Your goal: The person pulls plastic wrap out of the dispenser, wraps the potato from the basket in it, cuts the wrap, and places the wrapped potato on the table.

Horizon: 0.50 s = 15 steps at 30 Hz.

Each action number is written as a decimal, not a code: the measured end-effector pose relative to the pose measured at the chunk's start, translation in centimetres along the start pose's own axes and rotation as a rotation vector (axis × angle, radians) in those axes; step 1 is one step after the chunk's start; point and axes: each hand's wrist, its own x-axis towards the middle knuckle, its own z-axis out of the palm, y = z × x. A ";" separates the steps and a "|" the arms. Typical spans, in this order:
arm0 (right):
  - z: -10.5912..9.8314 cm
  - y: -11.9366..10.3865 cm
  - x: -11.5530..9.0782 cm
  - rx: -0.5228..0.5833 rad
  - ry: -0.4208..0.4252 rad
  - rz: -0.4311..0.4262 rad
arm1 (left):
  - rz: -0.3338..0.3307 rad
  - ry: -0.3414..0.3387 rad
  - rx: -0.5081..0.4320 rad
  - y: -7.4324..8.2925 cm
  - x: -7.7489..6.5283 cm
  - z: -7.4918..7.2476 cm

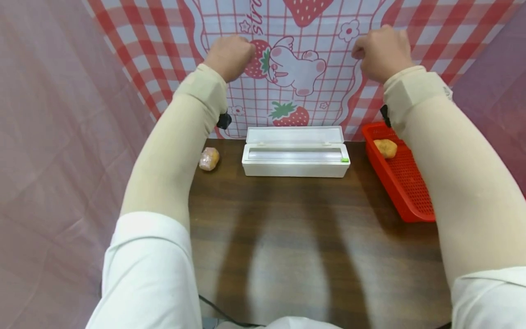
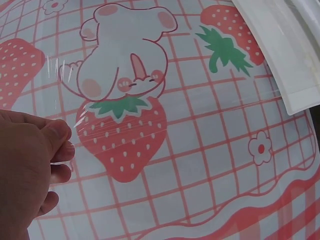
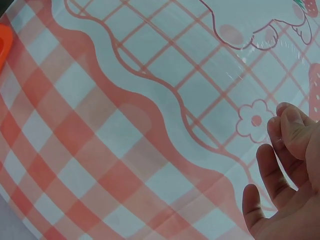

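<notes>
Both hands are raised over the checked strawberry cloth, apart from each other. My left hand (image 1: pixel 232 57) pinches the edge of a clear sheet of plastic wrap (image 2: pixel 82 120) between thumb and forefinger; glints and creases show it against the print. My right hand (image 1: pixel 382 52) pinches the sheet's other side, thumb against forefinger, the remaining fingers spread loosely in the right wrist view. Faint glints of film show beside that hand. Below, between the forearms, stands a white plastic wrap dispenser (image 1: pixel 296 169) with its lid raised, a roll inside and a green slider at its right end.
Left of the dispenser lies a yellowish lump (image 1: pixel 209 158) wrapped in shiny film. A red perforated basket (image 1: pixel 396 187) at the right, partly behind the right forearm, holds a bare yellowish-brown lump (image 1: pixel 385 148). The brown table (image 1: pixel 287 237) extends toward the person.
</notes>
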 end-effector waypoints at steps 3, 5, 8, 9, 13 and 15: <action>-0.3 0.2 0.3 -0.014 0.003 -0.005 | -0.003 0.009 0.010 0.0 0.1 -0.2; -0.5 0.3 0.5 -0.020 0.004 -0.012 | -0.008 0.010 0.025 -0.1 0.1 -0.4; -0.9 0.2 0.7 -0.025 -0.001 -0.012 | -0.020 0.006 0.032 -0.2 0.1 -0.8; -1.0 0.1 0.8 -0.026 0.000 -0.011 | -0.022 0.012 0.034 -0.2 0.1 -0.9; -1.6 0.0 0.8 -0.019 0.005 0.011 | -0.016 0.043 0.030 -0.3 0.2 -1.5; -1.9 -0.1 0.7 -0.017 0.008 0.016 | -0.017 0.054 0.031 -0.3 0.1 -1.9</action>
